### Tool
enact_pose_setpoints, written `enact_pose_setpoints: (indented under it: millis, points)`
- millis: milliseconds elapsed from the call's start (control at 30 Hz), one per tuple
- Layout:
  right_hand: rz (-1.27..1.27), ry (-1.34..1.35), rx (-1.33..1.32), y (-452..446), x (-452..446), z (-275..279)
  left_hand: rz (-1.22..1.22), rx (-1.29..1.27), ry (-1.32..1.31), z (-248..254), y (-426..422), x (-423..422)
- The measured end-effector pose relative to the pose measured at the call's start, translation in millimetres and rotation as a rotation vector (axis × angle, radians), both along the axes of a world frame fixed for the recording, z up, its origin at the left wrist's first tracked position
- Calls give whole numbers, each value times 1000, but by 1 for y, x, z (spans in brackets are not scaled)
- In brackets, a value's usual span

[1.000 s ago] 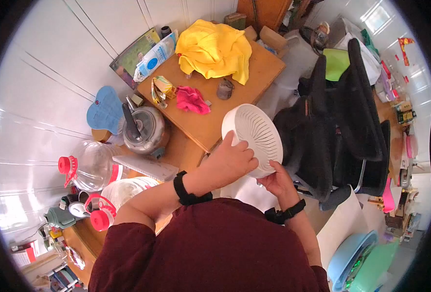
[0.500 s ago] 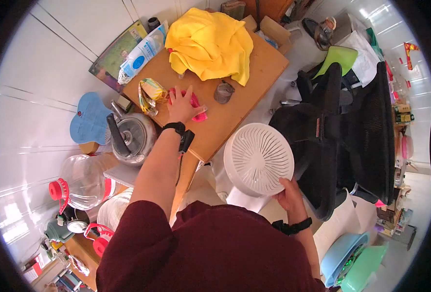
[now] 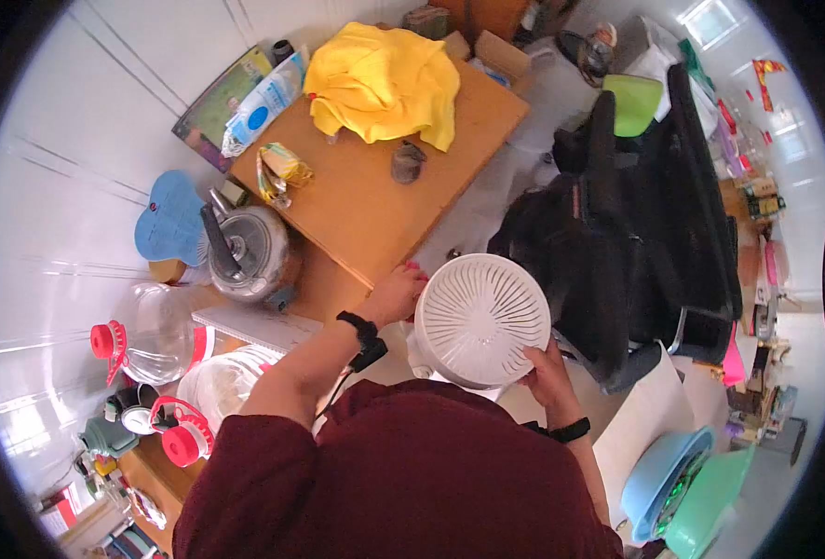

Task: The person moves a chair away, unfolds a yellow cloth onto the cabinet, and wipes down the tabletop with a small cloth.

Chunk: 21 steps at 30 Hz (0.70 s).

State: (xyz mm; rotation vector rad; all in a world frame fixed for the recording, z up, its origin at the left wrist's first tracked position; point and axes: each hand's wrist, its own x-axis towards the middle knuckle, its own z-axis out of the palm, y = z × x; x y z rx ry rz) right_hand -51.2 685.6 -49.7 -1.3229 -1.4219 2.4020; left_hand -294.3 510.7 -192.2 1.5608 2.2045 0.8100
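We hold a round white plastic cover (image 3: 484, 319), curved slots radiating from its plain centre, before our maroon shirt (image 3: 431, 466). Our right hand (image 3: 548, 374) grasps its rim; our left hand (image 3: 397, 293), beside the opposite edge, clutches mostly hidden pink cloth (image 3: 413, 266). Beyond lies the brown wooden tabletop (image 3: 361, 210).

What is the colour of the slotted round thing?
The slotted round thing is white, seen in the head view.

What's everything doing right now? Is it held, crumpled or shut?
White grille: gripped at the rim by the right hand
Pink cloth: in the left hand, mostly hidden
Yellow cloth: rumpled, on the table
Striped wrapper: crumpled, on the table
Kettle: lid on
Clear bottles: red caps on
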Motion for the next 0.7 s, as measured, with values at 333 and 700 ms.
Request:
enact_pose_setpoints:
  millis: [333, 700]
  points:
    - [-73, -97, 53, -27, 50, -9, 287, -117, 193, -88, -56, -181]
    - [-223, -89, -183, -54, 123, -57, -443, 406, 623, 202, 120, 40]
